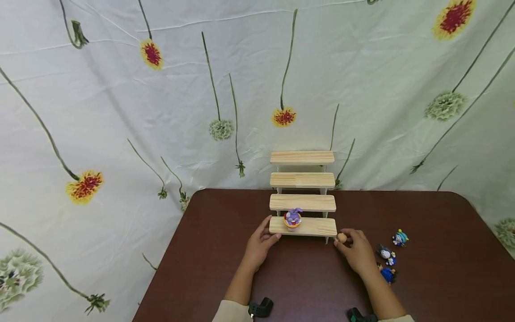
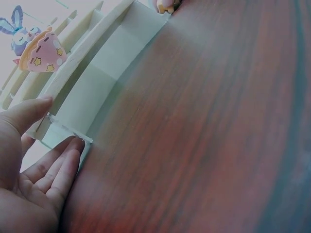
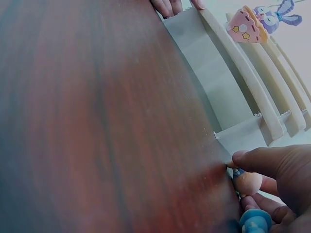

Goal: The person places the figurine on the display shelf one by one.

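Note:
A wooden four-step display stand (image 1: 315, 227) stands at the table's back. My left hand (image 1: 257, 248) grips the left end of its lowest step, the thumb (image 2: 34, 112) at the front edge and other fingers by the clear side support. My right hand (image 1: 358, 252) pinches a small figurine (image 1: 342, 237) with a round tan head, just off the step's right end. In the right wrist view, that figurine (image 3: 249, 184) lies low between thumb and fingers, its body partly hidden. A purple rabbit figurine in a pink cone-shaped cup (image 1: 292, 218) sits on the lowest step, left of its middle.
Right of my right hand lie a turquoise-hatted figurine (image 1: 400, 238), a dark-and-white figurine (image 1: 387, 255) and a blue-clothed figurine (image 1: 388, 273). The dark red-brown table (image 1: 225, 223) meets a flower-printed white cloth (image 1: 181, 112) behind the stand.

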Demonstrator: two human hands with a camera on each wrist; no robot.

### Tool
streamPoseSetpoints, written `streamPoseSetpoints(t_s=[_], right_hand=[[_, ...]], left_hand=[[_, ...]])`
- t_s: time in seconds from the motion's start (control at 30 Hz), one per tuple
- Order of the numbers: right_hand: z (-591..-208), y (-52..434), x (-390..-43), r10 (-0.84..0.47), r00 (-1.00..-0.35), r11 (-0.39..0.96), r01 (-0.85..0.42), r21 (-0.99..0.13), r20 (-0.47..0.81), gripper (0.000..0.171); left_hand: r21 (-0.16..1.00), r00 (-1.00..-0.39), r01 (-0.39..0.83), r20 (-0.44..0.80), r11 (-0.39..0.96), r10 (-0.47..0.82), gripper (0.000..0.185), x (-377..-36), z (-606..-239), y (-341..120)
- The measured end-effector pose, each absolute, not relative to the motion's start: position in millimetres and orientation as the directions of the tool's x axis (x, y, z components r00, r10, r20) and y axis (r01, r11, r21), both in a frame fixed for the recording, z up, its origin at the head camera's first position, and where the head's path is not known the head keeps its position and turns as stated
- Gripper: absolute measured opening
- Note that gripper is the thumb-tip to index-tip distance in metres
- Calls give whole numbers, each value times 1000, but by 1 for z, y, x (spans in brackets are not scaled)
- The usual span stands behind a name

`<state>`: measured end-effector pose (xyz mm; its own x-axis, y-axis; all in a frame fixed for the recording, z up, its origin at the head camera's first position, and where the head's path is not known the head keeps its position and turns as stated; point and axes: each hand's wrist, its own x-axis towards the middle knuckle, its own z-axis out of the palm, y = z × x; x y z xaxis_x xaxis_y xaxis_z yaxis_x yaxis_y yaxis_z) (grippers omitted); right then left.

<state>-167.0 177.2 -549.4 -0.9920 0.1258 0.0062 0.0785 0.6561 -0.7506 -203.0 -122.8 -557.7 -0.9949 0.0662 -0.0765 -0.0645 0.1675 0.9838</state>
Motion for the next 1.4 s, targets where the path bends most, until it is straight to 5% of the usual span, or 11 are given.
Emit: streamPoseSetpoints(t_s=[1.4], right_hand=[[-530, 190, -167, 257, -963, 555, 76, -828, 83, 45]], left_hand=[[981, -993, -60, -77, 187, 88, 75, -204, -558, -126]])
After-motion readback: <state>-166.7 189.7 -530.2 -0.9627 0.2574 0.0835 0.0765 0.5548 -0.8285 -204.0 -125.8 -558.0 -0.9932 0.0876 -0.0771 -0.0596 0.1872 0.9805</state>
